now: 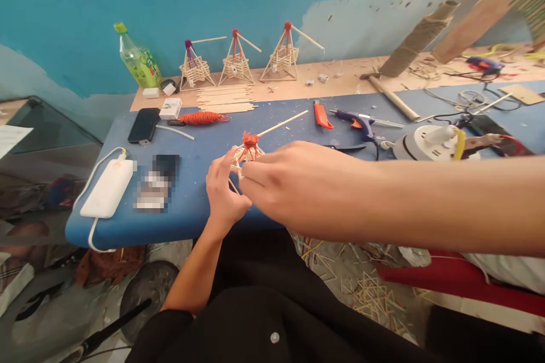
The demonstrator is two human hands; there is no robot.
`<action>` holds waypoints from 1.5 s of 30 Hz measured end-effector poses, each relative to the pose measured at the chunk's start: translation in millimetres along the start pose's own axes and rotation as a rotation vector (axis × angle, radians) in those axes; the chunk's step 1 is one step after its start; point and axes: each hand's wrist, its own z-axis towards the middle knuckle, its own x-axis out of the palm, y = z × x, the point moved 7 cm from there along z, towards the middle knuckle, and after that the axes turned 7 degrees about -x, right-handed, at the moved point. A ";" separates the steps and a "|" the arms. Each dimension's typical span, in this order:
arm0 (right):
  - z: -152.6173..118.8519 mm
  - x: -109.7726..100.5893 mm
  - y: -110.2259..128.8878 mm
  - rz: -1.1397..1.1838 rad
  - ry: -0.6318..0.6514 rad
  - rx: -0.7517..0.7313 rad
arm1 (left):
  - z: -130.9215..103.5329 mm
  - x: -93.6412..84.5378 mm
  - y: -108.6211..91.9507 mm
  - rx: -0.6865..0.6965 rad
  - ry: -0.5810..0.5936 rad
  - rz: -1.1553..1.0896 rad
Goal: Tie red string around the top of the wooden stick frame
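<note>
A small wooden stick model with orange yarn bound round its peak stands at the front of the blue table. One long stick juts from its top toward the back right. My left hand is closed around the model's left side, fingers behind and thumb in front. My right hand reaches across from the right, its fingers pinched at the model's near side. What those right fingertips hold is hidden behind the hand. Behind lie a hank of orange yarn and a row of loose sticks.
Three similar stick models line the back beside a green-labelled bottle. To the right are a red cutter, a glue gun, a knife and a power strip. Phones and a white power bank lie left.
</note>
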 end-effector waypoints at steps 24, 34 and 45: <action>-93.5 109.7 -72.0 0.199 -1.082 0.493 | 7.1 -30.0 -29.4 0.164 -0.083 0.162; -72.5 141.2 -89.6 0.508 -1.071 0.588 | -2.6 -12.2 -22.1 -0.002 -0.128 0.135; -69.6 140.1 -88.6 0.633 -1.046 0.578 | -5.6 -6.9 -12.0 -0.001 -0.141 0.113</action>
